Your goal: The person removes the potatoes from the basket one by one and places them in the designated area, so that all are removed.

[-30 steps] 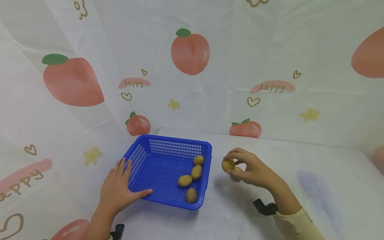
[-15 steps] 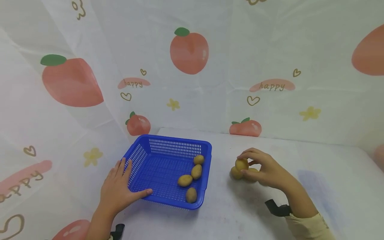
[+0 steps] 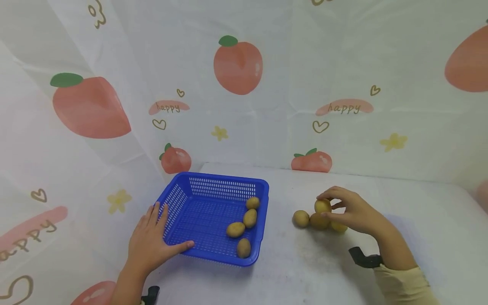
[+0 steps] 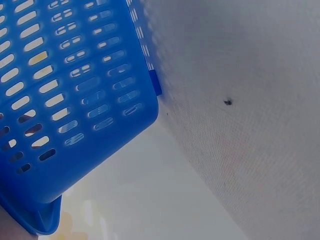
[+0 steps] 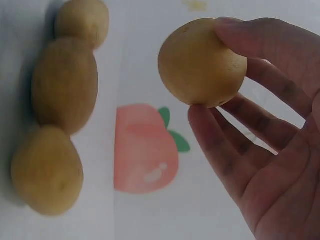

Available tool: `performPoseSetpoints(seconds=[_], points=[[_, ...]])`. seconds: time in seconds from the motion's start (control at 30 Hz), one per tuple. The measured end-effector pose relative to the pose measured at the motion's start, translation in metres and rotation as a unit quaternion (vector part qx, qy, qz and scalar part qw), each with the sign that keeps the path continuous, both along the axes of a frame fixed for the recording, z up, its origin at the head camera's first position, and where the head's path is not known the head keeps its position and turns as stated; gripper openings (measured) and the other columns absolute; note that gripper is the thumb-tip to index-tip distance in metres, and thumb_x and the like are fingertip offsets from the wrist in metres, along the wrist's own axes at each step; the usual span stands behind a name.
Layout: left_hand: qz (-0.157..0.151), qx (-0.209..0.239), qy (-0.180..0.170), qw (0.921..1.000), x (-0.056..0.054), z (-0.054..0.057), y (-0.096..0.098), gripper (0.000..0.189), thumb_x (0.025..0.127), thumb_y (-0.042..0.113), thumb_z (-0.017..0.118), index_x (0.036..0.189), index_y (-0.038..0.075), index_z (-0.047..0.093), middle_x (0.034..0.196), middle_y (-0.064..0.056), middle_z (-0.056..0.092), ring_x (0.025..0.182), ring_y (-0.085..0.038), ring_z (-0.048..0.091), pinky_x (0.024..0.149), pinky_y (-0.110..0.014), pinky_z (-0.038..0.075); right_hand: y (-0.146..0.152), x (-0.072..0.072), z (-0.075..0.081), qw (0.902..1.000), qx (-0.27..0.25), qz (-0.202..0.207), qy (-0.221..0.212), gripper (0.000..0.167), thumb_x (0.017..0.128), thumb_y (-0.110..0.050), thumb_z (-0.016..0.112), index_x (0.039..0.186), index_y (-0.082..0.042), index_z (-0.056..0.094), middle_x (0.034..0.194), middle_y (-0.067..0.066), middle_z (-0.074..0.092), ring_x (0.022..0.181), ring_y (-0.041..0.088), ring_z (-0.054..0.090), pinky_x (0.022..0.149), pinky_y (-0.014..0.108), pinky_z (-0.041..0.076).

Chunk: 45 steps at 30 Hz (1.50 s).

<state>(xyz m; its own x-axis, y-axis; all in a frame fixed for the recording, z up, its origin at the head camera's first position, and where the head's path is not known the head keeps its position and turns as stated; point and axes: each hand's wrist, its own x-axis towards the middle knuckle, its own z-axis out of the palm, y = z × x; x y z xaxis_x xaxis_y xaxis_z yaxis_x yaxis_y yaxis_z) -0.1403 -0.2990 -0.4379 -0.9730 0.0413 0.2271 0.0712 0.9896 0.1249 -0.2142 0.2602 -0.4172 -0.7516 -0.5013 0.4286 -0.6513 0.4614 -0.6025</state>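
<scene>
My left hand (image 3: 148, 243) rests on the near left corner of a blue plastic basket (image 3: 225, 176), fingers extended along the left rim and thumb stretched over the near rim. The perforated basket wall (image 4: 85, 155) fills much of the left wrist view. Inside, several potatoes (image 3: 235, 229) lie toward the right side. My right hand (image 3: 356, 214) pinches a yellow-brown potato (image 3: 323, 206) between thumb and fingertips, raised above a row of three others. That row shows in the right wrist view, with a darker potato (image 5: 66, 85) in the middle.
A white cloth-covered table (image 3: 282, 271) lies under everything, with a bluish stain partly behind the right forearm. White sheeting (image 3: 274, 106) printed with peaches rises at the back and left, close to the basket.
My right hand has moved right with the pinched potato, away from the basket and over the row. More of the potatoes under it show now. The left hand and basket stay put.
</scene>
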Motion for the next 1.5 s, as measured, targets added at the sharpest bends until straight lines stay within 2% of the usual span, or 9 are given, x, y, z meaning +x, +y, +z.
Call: performPoseSetpoints(seconds=[0.4, 0.67, 1.1, 1.33, 1.5], points=[[-0.003, 0.002, 0.001, 1.0, 0.002, 0.003, 0.003, 0.14, 0.071, 0.091, 0.069, 0.166, -0.004, 0.027, 0.172, -0.034, 0.023, 0.159, -0.053, 0.023, 0.127, -0.071, 0.024, 0.039, 0.002, -0.003, 0.9963, 0.039, -0.058, -0.05, 0.035, 0.086, -0.011, 0.089, 0.118, -0.013, 0.074, 0.112, -0.001, 0.073, 0.101, -0.001, 0.062, 0.082, 0.025, 0.062], [-0.001, 0.007, -0.005, 1.0, 0.001, 0.002, 0.003, 0.141, 0.071, 0.091, 0.069, 0.166, -0.003, 0.025, 0.172, -0.033, 0.021, 0.159, -0.053, 0.021, 0.127, -0.071, 0.023, 0.058, 0.005, -0.006, 0.9861, 0.065, -0.1, -0.115, 0.035, 0.088, -0.015, 0.088, 0.119, -0.009, 0.074, 0.116, 0.003, 0.074, 0.101, -0.003, 0.061, 0.083, 0.025, 0.063], [0.0, 0.007, -0.002, 1.0, 0.001, 0.003, 0.002, 0.141, 0.071, 0.091, 0.069, 0.166, -0.002, 0.025, 0.172, -0.033, 0.021, 0.16, -0.053, 0.021, 0.127, -0.071, 0.023, 0.078, 0.009, -0.02, 0.9801, 0.093, -0.106, -0.139, 0.033, 0.086, -0.016, 0.089, 0.114, -0.007, 0.075, 0.115, 0.008, 0.074, 0.097, -0.007, 0.061, 0.079, 0.024, 0.063], [0.001, 0.008, -0.009, 0.9999, 0.002, 0.001, 0.001, 0.142, 0.071, 0.092, 0.069, 0.166, -0.003, 0.024, 0.172, -0.034, 0.02, 0.159, -0.054, 0.021, 0.128, -0.071, 0.022, 0.083, 0.007, -0.028, 0.9746, 0.106, -0.099, -0.17, 0.033, 0.085, -0.014, 0.087, 0.114, -0.006, 0.074, 0.115, 0.008, 0.075, 0.097, -0.006, 0.061, 0.079, 0.025, 0.063], [0.001, 0.012, -0.004, 0.9999, 0.001, 0.002, 0.001, 0.141, 0.071, 0.091, 0.069, 0.166, -0.003, 0.025, 0.173, -0.033, 0.02, 0.16, -0.053, 0.02, 0.128, -0.071, 0.022, 0.084, 0.004, -0.029, 0.9702, 0.119, -0.105, -0.183, 0.036, 0.085, -0.016, 0.088, 0.115, -0.004, 0.074, 0.117, 0.011, 0.074, 0.1, 0.005, 0.064, 0.077, 0.024, 0.061]])
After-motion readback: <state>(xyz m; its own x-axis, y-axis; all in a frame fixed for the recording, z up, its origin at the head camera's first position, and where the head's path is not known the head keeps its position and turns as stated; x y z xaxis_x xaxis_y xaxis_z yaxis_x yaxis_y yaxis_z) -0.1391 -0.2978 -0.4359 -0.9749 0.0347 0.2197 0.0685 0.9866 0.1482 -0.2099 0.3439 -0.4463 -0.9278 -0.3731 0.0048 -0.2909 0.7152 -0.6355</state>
